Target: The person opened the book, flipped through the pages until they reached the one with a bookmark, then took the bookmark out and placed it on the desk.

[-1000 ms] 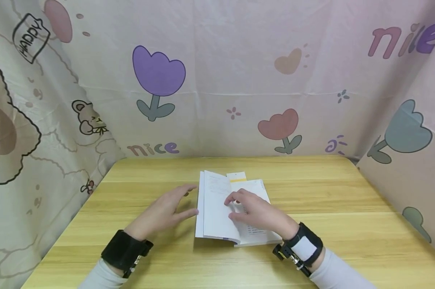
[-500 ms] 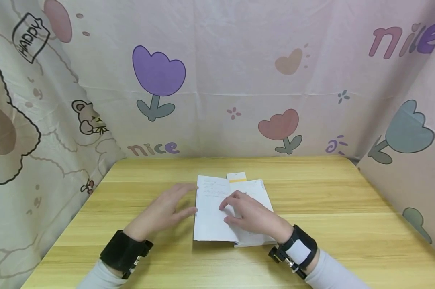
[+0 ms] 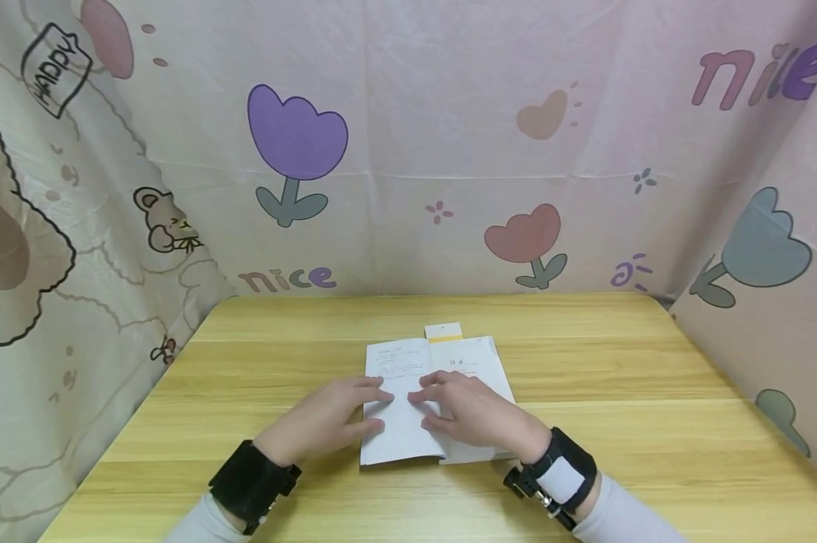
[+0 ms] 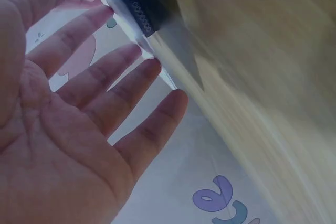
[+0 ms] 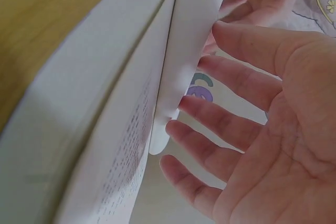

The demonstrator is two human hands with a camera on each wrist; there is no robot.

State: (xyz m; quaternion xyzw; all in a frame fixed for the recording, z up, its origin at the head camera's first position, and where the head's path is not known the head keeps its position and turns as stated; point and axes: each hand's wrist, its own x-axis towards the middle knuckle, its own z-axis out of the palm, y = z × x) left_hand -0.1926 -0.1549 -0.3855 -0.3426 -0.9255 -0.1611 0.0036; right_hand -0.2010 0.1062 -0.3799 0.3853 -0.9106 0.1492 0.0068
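An open book (image 3: 403, 446) with white printed pages lies in the middle of the wooden table. My left hand (image 3: 330, 421) reaches over the left edge of its left page, fingers spread and fairly straight. Its fingertips touch that page in the left wrist view, where a dark cover strip with pale lettering also shows. From the other side, my right hand (image 3: 479, 413) lies across the gutter, its fingertips on the left page. In the right wrist view those fingers (image 5: 220, 119) are spread and lightly bent against the raised, curved page (image 5: 181, 51). Neither hand pinches any paper.
A white card (image 3: 443, 330) with a yellow stripe sticks out past the book's top edge. Wooden tabletop (image 3: 618, 377) surrounds the book. A printed cloth (image 3: 394, 136) hangs behind the table and along both sides.
The turned leaves have come down onto the left side and lie flatter. My left hand has moved right, from the book's edge onto the left page. My right hand has shifted slightly left.
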